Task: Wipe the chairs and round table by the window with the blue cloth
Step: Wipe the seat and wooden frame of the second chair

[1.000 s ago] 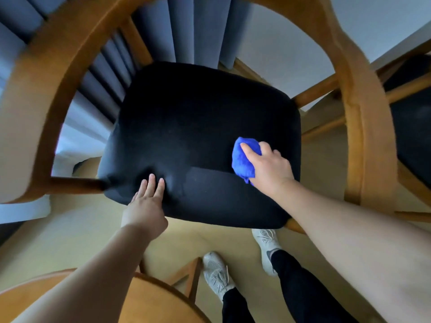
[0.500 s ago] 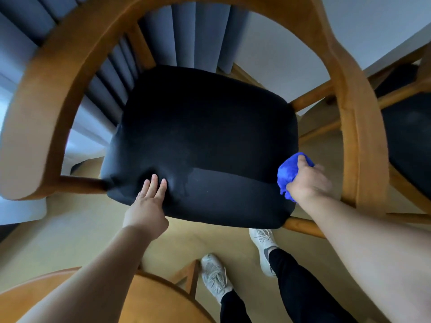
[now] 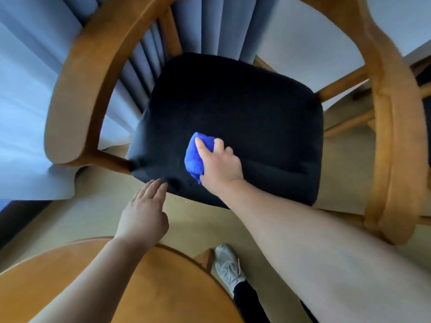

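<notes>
A wooden armchair (image 3: 396,127) with a curved back rail and a black cushioned seat (image 3: 251,106) fills the view. My right hand (image 3: 220,163) grips a bunched blue cloth (image 3: 194,157) and presses it on the front middle of the seat. My left hand (image 3: 144,210) has straight fingers whose tips reach the seat's front left edge. The round wooden table (image 3: 163,287) lies at the bottom left, under my left forearm.
Blue-grey curtains (image 3: 28,94) hang behind the chair on the left. A second chair's wooden frame (image 3: 347,122) shows at the right edge. Beige floor lies below, with my shoe (image 3: 227,264) beside the table's edge.
My right hand swept the cloth from the seat's front right corner leftward to the front middle. My left hand slid back from the seat top to its front edge.
</notes>
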Tool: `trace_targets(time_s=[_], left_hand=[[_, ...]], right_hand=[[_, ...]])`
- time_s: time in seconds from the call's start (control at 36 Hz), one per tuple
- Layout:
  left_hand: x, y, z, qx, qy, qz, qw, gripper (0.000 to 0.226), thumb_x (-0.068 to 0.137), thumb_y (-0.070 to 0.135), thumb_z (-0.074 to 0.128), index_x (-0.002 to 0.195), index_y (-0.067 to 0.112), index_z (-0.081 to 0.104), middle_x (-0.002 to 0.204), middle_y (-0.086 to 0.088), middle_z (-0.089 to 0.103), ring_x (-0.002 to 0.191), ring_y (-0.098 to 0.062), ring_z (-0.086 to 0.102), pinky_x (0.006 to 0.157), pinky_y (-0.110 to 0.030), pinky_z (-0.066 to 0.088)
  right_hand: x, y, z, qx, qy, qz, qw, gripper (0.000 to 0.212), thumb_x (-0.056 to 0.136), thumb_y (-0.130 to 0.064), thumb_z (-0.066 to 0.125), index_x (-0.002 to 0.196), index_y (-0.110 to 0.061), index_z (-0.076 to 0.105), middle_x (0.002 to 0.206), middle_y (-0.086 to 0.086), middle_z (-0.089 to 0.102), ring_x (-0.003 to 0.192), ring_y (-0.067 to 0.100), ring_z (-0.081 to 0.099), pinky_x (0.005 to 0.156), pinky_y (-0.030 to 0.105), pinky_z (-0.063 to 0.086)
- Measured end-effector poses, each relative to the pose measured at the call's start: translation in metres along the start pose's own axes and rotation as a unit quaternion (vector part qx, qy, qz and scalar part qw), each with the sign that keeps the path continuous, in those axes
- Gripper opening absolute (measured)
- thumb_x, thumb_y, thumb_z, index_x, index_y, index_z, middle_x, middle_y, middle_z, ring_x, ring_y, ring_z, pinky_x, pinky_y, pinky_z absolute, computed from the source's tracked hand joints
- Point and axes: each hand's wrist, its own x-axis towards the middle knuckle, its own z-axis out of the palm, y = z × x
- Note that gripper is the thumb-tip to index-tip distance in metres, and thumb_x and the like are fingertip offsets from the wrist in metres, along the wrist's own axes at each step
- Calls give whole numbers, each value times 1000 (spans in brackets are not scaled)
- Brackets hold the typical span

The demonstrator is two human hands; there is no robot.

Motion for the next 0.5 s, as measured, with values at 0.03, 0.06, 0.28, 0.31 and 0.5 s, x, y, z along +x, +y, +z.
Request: trace_targets(time_s=[0.03,0.06,0.28,0.31,0.5], left_hand=[[-3,-1,0,-1,0,-6,1000,76,79,10,49,149,21,21,157,2,16,145,-16,10,115,-29,16],[-5,-1,0,-1,0,-9,1000,76,80,11,49,149,21,21,157,2,16,144,-16,10,115,-29,15],[-14,8,1,-13,13,-7,1000,72,83,10,45,150,21,19,157,1,16,145,-16,8,115,-28,9],[-14,9,1,-15,15,-8,1000,72,84,10,45,150,21,19,157,0,17,145,-16,9,115,-29,10],[-18,14,-6,-15,22,1,1000,69,84,10,46,149,20,21,156,0,19,144,-18,11,116,-31,15]], right_hand=[[1,-1,3,-9,0,-2,1000,94,78,-36,73,150,-32,11,137,12,30,99,28,46,67,33,36],[2,0,6,-19,3,-3,1000,95,78,-36,73,149,-32,11,137,13,30,97,27,46,66,33,36],[-9,35,7,-37,9,-28,999,93,79,-40,71,150,-34,11,136,9,31,99,28,46,69,33,35],[-12,41,6,-38,8,-25,999,93,79,-41,71,150,-34,11,135,8,32,99,28,46,69,33,35],[-36,84,6,-51,-1,18,999,95,77,-42,72,150,-34,12,132,8,33,101,29,47,71,34,40]])
